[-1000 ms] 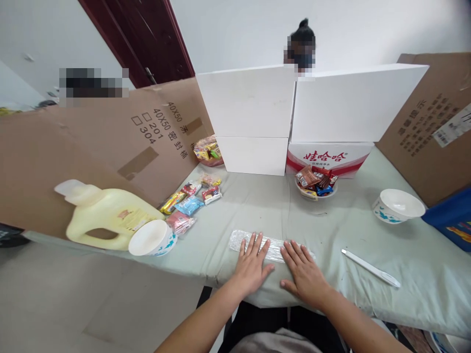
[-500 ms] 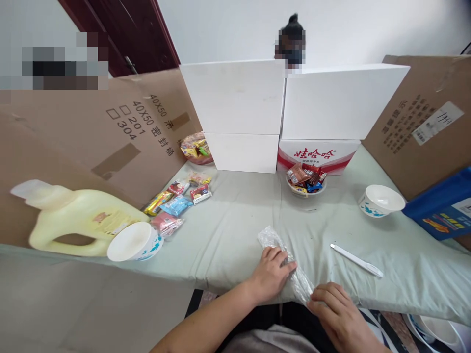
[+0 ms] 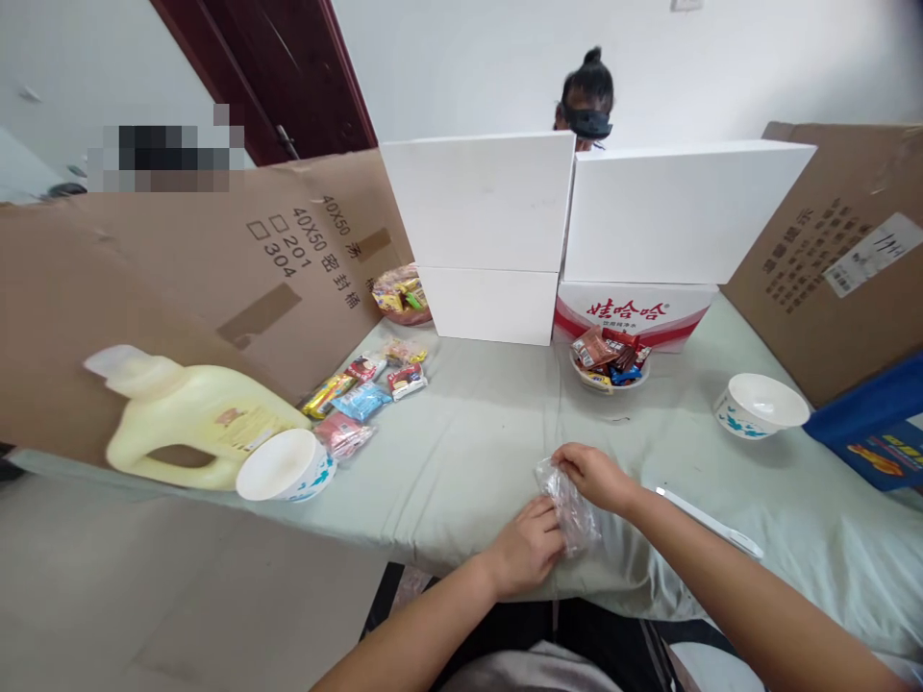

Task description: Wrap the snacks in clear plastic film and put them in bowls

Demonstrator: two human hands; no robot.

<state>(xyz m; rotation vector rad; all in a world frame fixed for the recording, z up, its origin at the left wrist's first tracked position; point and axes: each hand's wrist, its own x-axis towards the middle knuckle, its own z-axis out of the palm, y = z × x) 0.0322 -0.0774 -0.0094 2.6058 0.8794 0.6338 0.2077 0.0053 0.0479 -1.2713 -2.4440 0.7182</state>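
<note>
While the left hand (image 3: 530, 550) pinches the clear plastic bag (image 3: 569, 507) at its 7 o'clock end, right hand (image 3: 592, 476) fingers close on its 12 o'clock end, near the cloth-covered table (image 3: 468, 432) edge.

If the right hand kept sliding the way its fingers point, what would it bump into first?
The right hand, gripping the plastic bag, points left across the cloth. That way looks free for a stretch; the pink snack packet or white bowl probably come first, though depth is unclear.

Bright, even indoor light; soft shadows, wide-angle bending at edges.
</note>
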